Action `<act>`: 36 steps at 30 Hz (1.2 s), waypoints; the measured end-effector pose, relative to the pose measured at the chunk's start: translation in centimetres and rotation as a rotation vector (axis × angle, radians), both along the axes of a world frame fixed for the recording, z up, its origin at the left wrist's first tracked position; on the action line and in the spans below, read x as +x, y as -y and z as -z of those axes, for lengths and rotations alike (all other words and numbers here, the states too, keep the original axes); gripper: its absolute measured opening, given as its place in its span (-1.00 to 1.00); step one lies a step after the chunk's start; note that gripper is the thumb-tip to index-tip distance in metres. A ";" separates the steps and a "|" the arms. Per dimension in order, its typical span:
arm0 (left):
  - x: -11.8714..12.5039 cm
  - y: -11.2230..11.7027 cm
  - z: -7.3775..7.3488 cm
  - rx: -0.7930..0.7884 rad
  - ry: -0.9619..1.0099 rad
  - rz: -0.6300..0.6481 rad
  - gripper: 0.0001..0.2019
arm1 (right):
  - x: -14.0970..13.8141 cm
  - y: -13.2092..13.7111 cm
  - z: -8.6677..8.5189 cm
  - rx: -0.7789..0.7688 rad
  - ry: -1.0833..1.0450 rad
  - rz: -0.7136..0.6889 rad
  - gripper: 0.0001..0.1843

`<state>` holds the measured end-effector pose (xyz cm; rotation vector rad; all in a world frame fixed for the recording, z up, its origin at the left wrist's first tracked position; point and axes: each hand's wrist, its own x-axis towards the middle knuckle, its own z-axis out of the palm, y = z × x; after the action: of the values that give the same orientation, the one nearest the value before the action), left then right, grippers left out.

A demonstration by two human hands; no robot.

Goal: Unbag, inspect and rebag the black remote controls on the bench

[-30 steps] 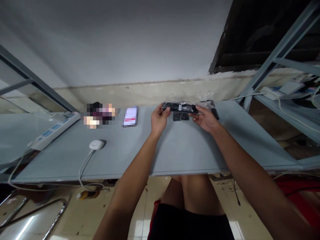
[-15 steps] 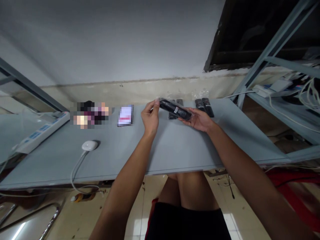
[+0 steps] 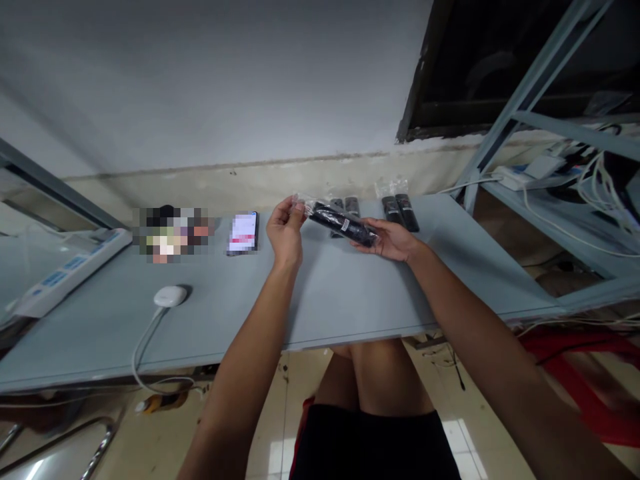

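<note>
A long, slim black item with rounded ends and a small white label (image 3: 345, 225), sealed in a clear plastic bag, is held aslant above the table; its exact kind does not show. My left hand (image 3: 287, 227) is closed, pinching the loose end of the bag (image 3: 303, 202) between thumb and fingers. Around the item's lower right end, my right hand (image 3: 393, 239) is wrapped. Behind it lie two similar dark pieces (image 3: 352, 205), partly hidden by the held one. Farther right, another bagged black pair (image 3: 401, 212) lies side by side.
On the grey table (image 3: 350, 300) are a lit phone (image 3: 243, 232), a blurred-out pile (image 3: 173, 233) and a white round device (image 3: 170, 295) with a cable. Power strips lie left (image 3: 75, 272) and right (image 3: 520, 177). A metal frame post (image 3: 525, 87) rises at right.
My left hand has drawn the bag's end out leftward, so more clear plastic shows beyond the black item. The camera view has shifted slightly to the right.
</note>
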<state>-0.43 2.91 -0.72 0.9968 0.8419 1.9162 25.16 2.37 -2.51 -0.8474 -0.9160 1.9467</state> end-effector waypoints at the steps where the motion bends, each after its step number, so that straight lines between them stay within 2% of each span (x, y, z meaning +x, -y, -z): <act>1: 0.0 0.0 -0.1 -0.012 0.035 0.027 -0.53 | 0.1 0.0 0.0 0.011 0.006 -0.024 -0.73; 4: -0.2 0.1 -0.5 -0.061 0.121 0.092 -0.55 | 0.3 0.1 0.0 0.050 0.031 -0.072 -0.70; 6: -0.4 0.1 -0.6 -0.108 0.156 0.070 -0.57 | 0.5 0.0 0.1 0.075 0.052 -0.091 -0.67; 9: -1.0 -0.1 -0.5 -0.188 0.181 -0.060 -0.57 | 0.7 -0.1 0.1 0.109 0.090 -0.138 -0.58; 13: -1.9 -1.0 0.5 -0.289 0.140 -0.233 -0.58 | 0.9 0.1 0.0 0.142 0.120 -0.230 -0.43; 16: -2.4 -1.3 0.8 -0.265 0.012 -0.376 -0.63 | 1.1 0.2 0.0 0.167 0.131 -0.290 -0.35; 18: -2.5 -0.9 0.5 -0.160 -0.152 -0.505 -0.66 | 1.1 0.1 0.2 0.179 0.146 -0.300 -0.33; 20: -2.3 -0.1 -0.1 0.000 -0.399 -0.587 -0.63 | 1.2 0.1 0.3 0.184 0.159 -0.297 -0.33; 22: -1.7 0.9 -0.6 0.169 -0.734 -0.501 -0.57 | 1.2 0.0 0.5 0.183 0.153 -0.292 -0.34; 25: -0.3 1.9 -0.4 0.429 -1.189 -0.087 -0.33 | 1.3 -0.1 0.7 0.183 0.122 -0.283 -0.37; 27: 0.7 2.2 0.3 0.489 -1.371 0.142 -0.22 | 1.4 -0.1 0.7 0.189 0.111 -0.282 -0.39; 28: 1.0 2.3 0.7 0.467 -1.430 0.223 -0.24 | 1.5 -0.1 0.8 0.192 0.112 -0.285 -0.40; 31: 1.4 2.4 1.7 0.361 -1.476 0.326 -0.32 | 1.8 -0.1 0.6 0.188 0.127 -0.301 -0.41; 36: 0.7 2.0 2.0 0.309 -1.498 0.331 -0.43 | 2.3 0.3 -0.2 0.166 0.140 -0.265 -0.38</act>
<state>0.29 0.87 -2.68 2.6226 1.0000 0.7550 27.44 2.02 -2.29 -0.8052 -1.3107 2.0173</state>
